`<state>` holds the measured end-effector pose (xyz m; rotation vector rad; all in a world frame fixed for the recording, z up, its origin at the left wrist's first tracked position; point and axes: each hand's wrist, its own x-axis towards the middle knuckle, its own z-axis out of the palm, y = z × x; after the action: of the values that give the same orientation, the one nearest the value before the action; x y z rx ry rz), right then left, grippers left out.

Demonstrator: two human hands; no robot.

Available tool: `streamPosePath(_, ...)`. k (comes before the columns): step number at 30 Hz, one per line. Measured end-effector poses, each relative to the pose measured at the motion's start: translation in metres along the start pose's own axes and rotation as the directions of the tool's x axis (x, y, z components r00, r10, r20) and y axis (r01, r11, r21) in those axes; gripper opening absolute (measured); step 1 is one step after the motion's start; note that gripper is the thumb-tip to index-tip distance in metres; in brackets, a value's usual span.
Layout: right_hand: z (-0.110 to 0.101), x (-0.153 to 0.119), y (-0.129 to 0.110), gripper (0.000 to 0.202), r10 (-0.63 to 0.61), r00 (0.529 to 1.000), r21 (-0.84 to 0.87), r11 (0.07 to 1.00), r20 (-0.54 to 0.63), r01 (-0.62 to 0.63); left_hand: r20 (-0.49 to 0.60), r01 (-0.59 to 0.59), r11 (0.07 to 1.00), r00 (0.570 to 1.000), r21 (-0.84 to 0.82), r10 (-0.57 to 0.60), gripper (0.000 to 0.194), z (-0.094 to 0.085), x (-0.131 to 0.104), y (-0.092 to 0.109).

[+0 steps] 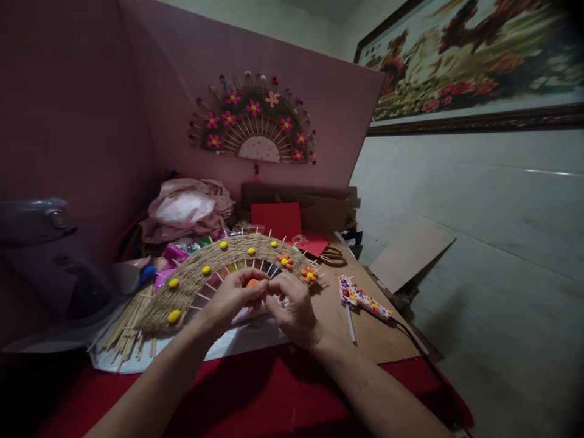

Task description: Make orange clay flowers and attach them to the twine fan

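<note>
My left hand [235, 296] is closed in a pinch, with a small orange piece [252, 283] showing at its fingers. My right hand [294, 307] meets it fingertip to fingertip, its fingers curled; whatever lies between its tips is hidden. Both are held over the inner edge of a fan-shaped craft [157, 307], a twine-covered arc with thin wooden sticks. Yellow oval pieces [174, 283] dot the arc. Towards its right end sit two orange flowers [309, 275] with yellow centres. Part of the fan's lower middle is covered by my hands.
A floral-patterned glue gun [365, 300] lies on brown cardboard [378, 344] at right, its cord trailing off. Scissors [335, 257] rest behind, near red paper [276, 218]. Loose sticks [123, 331] lie left, pink cloth [187, 207] behind. A finished-looking fan [253, 125] hangs on the pink board.
</note>
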<state>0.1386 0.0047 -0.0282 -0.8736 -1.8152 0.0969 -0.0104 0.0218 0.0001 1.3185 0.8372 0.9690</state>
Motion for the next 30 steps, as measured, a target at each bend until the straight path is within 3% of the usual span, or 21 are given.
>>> streamPosePath(5,0.002,-0.001,-0.001,0.010,0.082,0.996,0.047,0.996,-0.029,-0.081,-0.072,-0.029,1.000,0.997,-0.006,0.029,0.025,0.002,0.001,-0.002)
streamPosePath(10,0.000,0.001,0.007,0.009,0.165,0.986,0.080,0.983,-0.013,-0.163,-0.058,-0.042,0.994,0.998,-0.101,0.036,0.025,0.003,0.001,-0.005)
streamPosePath(14,-0.002,0.003,0.011,0.012,0.127,0.991,0.143,0.981,0.037,-0.131,-0.124,-0.061,0.985,0.991,-0.159,0.042,0.027,0.001,0.003,-0.006)
streamPosePath(22,-0.001,0.003,0.008,0.011,0.164,0.986,0.147,0.975,0.035,-0.167,-0.102,-0.120,0.992,0.988,-0.040,0.115,0.027,0.003,0.003,-0.012)
streamPosePath(30,-0.003,0.006,0.006,0.006,0.130,0.990,0.133,0.982,0.050,-0.136,-0.123,-0.091,0.996,0.988,0.021,0.092,0.026,0.008,0.001,-0.006)
